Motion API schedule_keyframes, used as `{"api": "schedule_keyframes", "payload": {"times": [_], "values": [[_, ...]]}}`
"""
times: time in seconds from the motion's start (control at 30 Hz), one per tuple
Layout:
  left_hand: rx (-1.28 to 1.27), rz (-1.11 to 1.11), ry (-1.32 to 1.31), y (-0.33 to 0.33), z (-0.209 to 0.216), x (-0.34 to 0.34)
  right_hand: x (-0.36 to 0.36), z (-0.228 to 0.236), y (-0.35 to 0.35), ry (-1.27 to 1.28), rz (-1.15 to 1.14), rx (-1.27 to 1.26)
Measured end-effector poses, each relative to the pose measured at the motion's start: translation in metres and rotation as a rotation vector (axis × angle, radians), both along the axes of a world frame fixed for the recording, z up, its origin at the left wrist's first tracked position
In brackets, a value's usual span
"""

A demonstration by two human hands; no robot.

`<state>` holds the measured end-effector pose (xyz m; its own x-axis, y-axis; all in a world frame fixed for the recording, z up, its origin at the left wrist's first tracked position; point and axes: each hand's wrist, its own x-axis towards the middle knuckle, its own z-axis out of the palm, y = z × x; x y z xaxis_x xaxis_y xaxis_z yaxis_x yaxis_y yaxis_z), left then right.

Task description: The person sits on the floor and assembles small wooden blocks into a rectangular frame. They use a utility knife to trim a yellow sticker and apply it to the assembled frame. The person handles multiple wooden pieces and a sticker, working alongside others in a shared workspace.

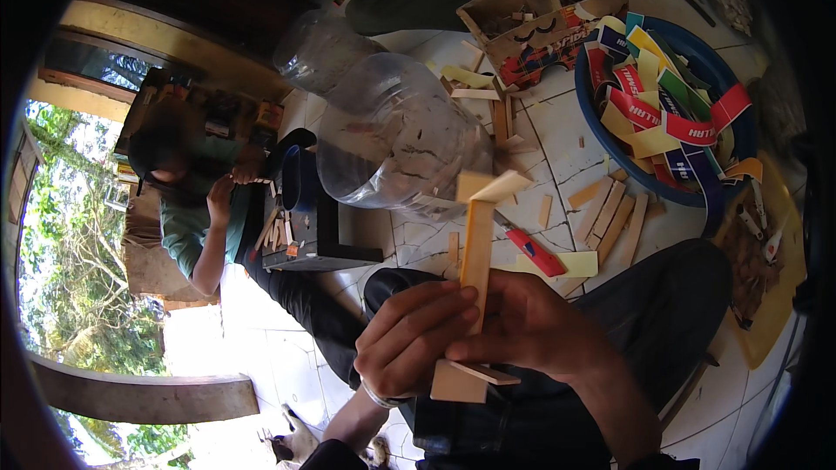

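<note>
Over my lap I hold a small assembly of thin wooden strips (475, 252): one long upright strip with short flat pieces set crosswise at its top and bottom ends. My left hand (414, 339) grips the long strip from the left with bent fingers. From the right, my right hand (540, 331) pinches its lower part, the thumb lying just above the bottom pieces. Fingers hide part of the strip's middle. Just beyond my right hand, a red utility knife (535, 252) lies on the tiles, partly over a pale yellow strip (570, 264).
Loose wooden strips (610, 218) lie near a blue basin (740, 122) of coloured printed strips. A yellow tray (788, 270) sits far right. Ahead are a large clear plastic container (401, 139) and a cardboard box (514, 26). Another person (196, 209) works at left; a cat (296, 439) lies below.
</note>
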<state>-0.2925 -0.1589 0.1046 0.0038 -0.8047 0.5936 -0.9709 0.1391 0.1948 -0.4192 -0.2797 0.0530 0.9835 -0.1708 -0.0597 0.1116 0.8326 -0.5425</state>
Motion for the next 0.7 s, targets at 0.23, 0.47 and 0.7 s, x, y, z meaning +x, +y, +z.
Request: {"api": "schedule_keyframes", "payload": {"times": [0.23, 0.47, 0.7], "values": [[0.131, -0.062, 0.038, 0.000, 0.006, 0.010, -0.001, -0.015, 0.004, -0.050, 0.039, 0.093], [0.479, -0.142, 0.234, -0.012, 0.023, 0.032, 0.015, -0.030, 0.002, 0.018, -0.195, -0.277], [0.556, 0.111, 1.059, -0.023, 0.030, 0.035, 0.009, -0.032, -0.009, 0.185, -0.234, -0.472]]}}
